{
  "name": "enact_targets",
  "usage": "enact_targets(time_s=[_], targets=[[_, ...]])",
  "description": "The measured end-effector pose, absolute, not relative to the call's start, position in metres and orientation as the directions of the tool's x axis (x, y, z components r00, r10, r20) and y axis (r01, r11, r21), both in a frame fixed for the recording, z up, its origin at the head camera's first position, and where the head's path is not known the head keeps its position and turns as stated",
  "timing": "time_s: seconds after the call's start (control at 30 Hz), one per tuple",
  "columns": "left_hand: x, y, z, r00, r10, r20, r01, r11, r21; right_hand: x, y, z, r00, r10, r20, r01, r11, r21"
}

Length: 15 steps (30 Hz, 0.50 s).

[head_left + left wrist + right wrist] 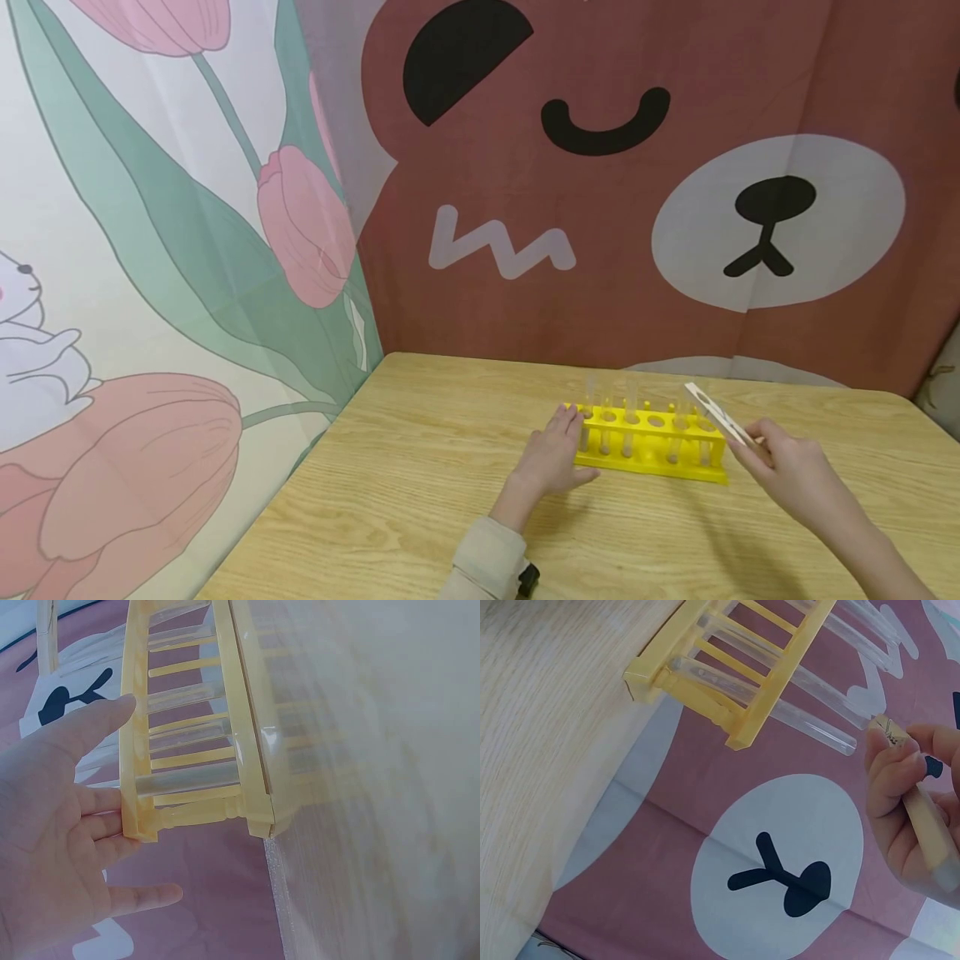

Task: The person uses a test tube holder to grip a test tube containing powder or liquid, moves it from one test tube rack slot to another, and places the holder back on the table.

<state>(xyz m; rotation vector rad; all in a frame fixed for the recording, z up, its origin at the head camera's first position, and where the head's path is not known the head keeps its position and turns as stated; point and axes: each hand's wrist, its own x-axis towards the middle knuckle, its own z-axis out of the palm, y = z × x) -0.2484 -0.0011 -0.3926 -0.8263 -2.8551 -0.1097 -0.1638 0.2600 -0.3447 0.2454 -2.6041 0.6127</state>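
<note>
A yellow test tube rack (648, 475) stands on the table with several clear test tubes (632, 400) upright in its holes. One hole right of its middle has no tube. At the rack's left end my left hand (551, 458) holds the upper rail. In the left wrist view, the thumb (124, 711) lies over the rail's front, other fingers meet its end, and one finger sticks out below. My right hand (798, 471) grips a wooden test tube holder (716, 414) by its handle. The holder's tip points up and left, overlapping the rack's right-end tubes in the head view.
The wood-grain table (405, 467) extends around the rack. Behind it hangs a brown cloth (480, 317) with a bear's face, and a tulip-print cloth (172, 292) hangs at the left. A black band (528, 577) shows at the left sleeve.
</note>
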Motion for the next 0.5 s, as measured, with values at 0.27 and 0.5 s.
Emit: enact_targets(time_s=[0.27,0.5], targets=[[-0.2487,-0.0018,-0.3940,-0.831,0.524,0.185,0.536,0.844,0.020,-0.1625,0.2607,-0.3451,-0.914,-0.056,0.401,-0.231,0.887,-0.401],[-0.2508,-0.0018,-0.3955,-0.829,0.528,0.186,0.540,0.841,0.018,-0.1616,0.2611,-0.3440,-0.931,-0.051,0.362,-0.208,0.888,-0.410]])
